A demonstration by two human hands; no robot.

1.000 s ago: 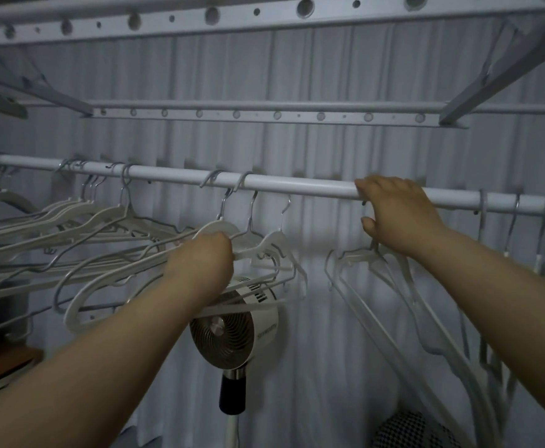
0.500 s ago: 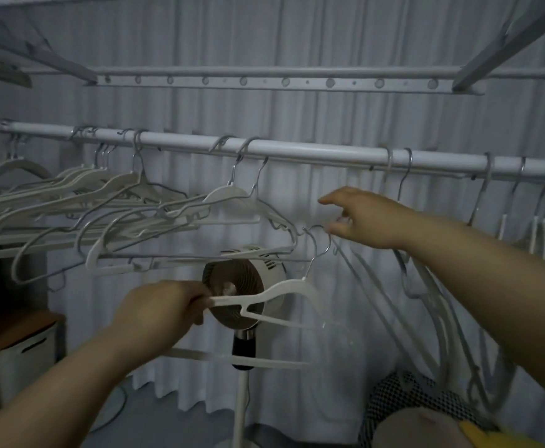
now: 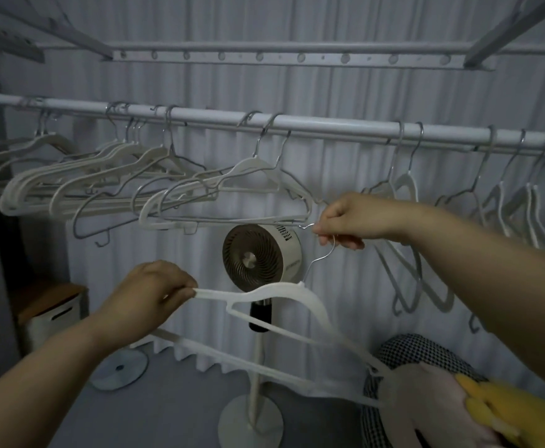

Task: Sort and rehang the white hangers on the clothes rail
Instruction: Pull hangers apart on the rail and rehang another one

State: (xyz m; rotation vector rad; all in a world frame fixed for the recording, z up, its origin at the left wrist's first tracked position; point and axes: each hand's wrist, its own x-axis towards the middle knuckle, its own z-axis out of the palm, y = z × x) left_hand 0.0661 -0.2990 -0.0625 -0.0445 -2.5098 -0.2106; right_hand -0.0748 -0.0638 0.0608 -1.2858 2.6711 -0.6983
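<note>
A white hanger [image 3: 284, 295] with a metal hook is off the rail, held below it in front of me. My left hand [image 3: 155, 295] grips its left shoulder end. My right hand [image 3: 345, 221] pinches the metal hook. The white clothes rail [image 3: 329, 127] runs across the view above both hands. Several white hangers [image 3: 103, 185] hang bunched and tilted on its left half. Several more hangers [image 3: 507, 202] hang on the right half, partly behind my right forearm.
A standing fan [image 3: 261, 253] on a pole and round base stands behind the held hanger. A white box with a wooden top [image 3: 51, 305] sits at the left. A checkered basket [image 3: 403, 350] with yellow and pink cloth lies bottom right. Curtains cover the back wall.
My left hand took one white hanger off the rail and lowered it. My right hand left the rail, came down and caught the hanger's hook. The view tilted downward.
</note>
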